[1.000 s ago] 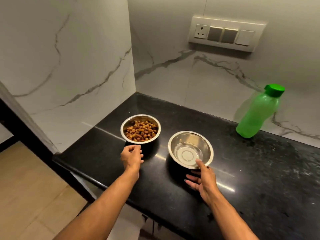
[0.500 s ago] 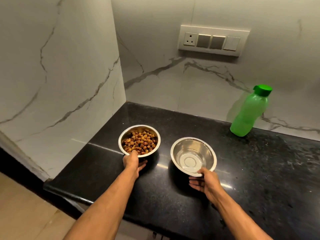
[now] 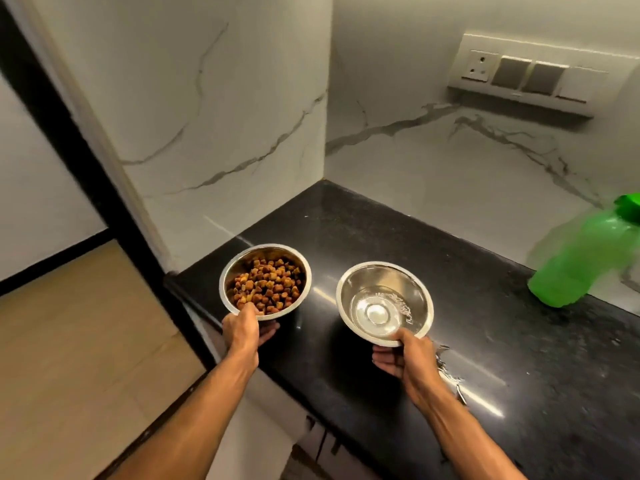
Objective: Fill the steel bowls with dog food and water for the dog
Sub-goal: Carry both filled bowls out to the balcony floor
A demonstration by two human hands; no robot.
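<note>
A steel bowl full of brown dog food (image 3: 265, 280) is held up off the black counter (image 3: 502, 358) by my left hand (image 3: 244, 330), thumb over the near rim and fingers underneath. A second steel bowl holding water (image 3: 384, 302) is gripped the same way at its near rim by my right hand (image 3: 403, 353). Both bowls sit level, side by side above the counter's left end.
A green plastic bottle with a green cap (image 3: 585, 261) stands at the back right against the marble wall. A switch panel (image 3: 526, 77) is mounted on the back wall. A wooden floor (image 3: 69, 341) lies to the left beyond the counter's edge.
Both hands closed on the bowls' near rims and lifted them off the counter. My view has swung to the left, pushing the bottle toward the right edge.
</note>
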